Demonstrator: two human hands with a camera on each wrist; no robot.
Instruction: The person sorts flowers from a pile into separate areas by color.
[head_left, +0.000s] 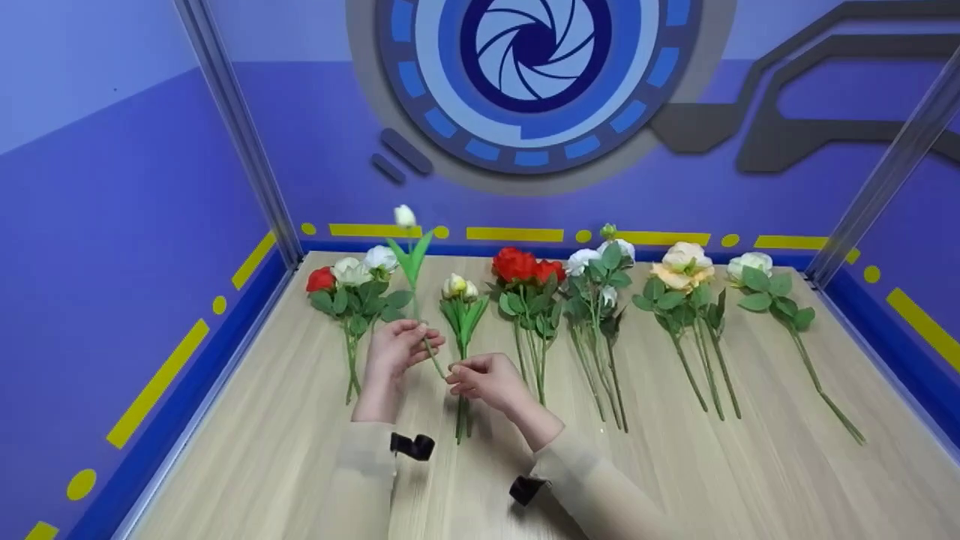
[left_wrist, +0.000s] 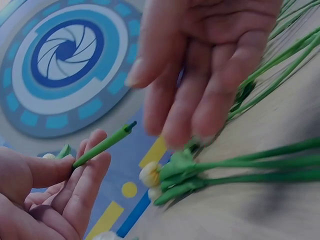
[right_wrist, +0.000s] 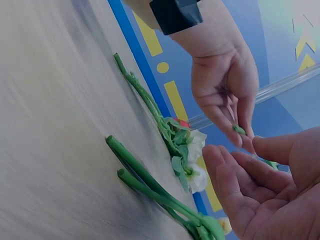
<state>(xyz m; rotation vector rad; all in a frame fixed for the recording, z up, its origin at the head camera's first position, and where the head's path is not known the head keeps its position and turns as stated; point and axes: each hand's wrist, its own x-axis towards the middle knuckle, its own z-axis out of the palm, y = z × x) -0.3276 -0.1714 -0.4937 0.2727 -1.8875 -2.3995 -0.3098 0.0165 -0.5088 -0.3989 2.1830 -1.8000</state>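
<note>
A single white tulip [head_left: 405, 217] with long green leaves stands upright above the table, its stem pinched between the thumb and fingers of my left hand [head_left: 396, 349]. In the left wrist view, the stem's cut end [left_wrist: 117, 138] points out free from that pinch. My right hand [head_left: 491, 382] hovers beside the lower stem end; its fingers [left_wrist: 187, 95] are spread loosely and grip nothing. Below the hands, a small bunch of pale yellow-white tulips [head_left: 460, 289] lies on the table, its stems partly behind the right hand.
On the wooden table [head_left: 750, 487] lie, from left, a red and white bunch [head_left: 351, 272], red flowers [head_left: 517, 265], white flowers [head_left: 583, 262], peach flowers [head_left: 684, 266] and one white flower [head_left: 750, 264]. Blue-purple panels [head_left: 337, 150] stand around the table.
</note>
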